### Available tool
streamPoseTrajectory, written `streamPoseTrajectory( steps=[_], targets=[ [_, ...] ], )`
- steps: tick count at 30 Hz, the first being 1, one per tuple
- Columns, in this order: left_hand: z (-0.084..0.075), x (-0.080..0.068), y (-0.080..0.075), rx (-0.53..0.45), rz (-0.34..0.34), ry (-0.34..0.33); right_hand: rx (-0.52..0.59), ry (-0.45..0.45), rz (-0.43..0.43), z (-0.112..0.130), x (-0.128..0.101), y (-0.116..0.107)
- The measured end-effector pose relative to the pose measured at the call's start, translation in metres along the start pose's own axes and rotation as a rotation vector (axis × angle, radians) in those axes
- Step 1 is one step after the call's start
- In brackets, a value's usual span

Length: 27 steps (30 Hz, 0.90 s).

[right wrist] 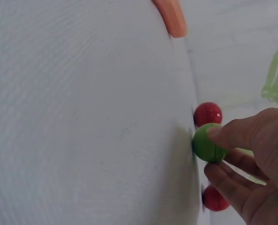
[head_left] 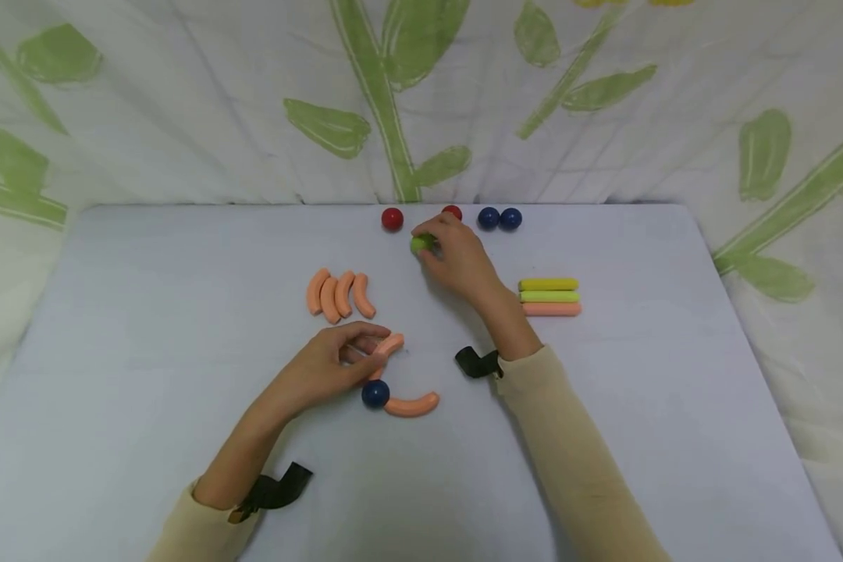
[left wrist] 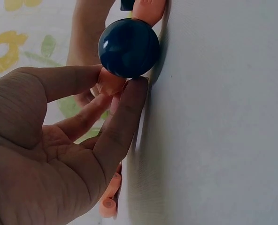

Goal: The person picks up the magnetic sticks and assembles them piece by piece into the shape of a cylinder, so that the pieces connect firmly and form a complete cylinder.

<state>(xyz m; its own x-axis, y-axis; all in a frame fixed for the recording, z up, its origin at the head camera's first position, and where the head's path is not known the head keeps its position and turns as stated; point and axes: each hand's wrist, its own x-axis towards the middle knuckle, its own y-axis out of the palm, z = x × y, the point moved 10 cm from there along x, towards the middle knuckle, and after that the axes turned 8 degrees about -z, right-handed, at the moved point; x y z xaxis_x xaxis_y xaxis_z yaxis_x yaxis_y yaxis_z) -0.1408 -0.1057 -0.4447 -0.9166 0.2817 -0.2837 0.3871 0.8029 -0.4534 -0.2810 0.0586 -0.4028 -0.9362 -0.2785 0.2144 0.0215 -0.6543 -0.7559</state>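
L fingers (head_left: 365, 347) pinch curved orange piece (head_left: 388, 348), long axis angled far-right.

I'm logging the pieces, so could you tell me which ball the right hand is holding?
The green ball, pinched in the right hand. It is the only green one; the others are red or dark blue.

balls (head_left: 499, 218) behind, curved pcs (head_left: 339, 295) left, sticks (head_left: 549, 297) right
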Motion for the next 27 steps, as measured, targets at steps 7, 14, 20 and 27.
streamPoseTrajectory(
  steps=[7,14,20,27],
  targets=[
    [-0.003,0.001,0.001,-0.011,0.018,0.03,-0.004,0.014,0.018,-0.001,0.0,-0.001],
    [0.001,0.001,0.003,-0.028,0.026,0.013,-0.003,0.027,0.056,-0.001,-0.002,0.001],
    [0.004,0.002,0.002,-0.005,0.0,-0.016,0.049,0.026,0.09,0.005,-0.011,0.007],
    [0.0,0.001,0.0,-0.005,-0.002,0.005,0.176,0.055,0.167,0.012,-0.039,0.01]
  ],
)
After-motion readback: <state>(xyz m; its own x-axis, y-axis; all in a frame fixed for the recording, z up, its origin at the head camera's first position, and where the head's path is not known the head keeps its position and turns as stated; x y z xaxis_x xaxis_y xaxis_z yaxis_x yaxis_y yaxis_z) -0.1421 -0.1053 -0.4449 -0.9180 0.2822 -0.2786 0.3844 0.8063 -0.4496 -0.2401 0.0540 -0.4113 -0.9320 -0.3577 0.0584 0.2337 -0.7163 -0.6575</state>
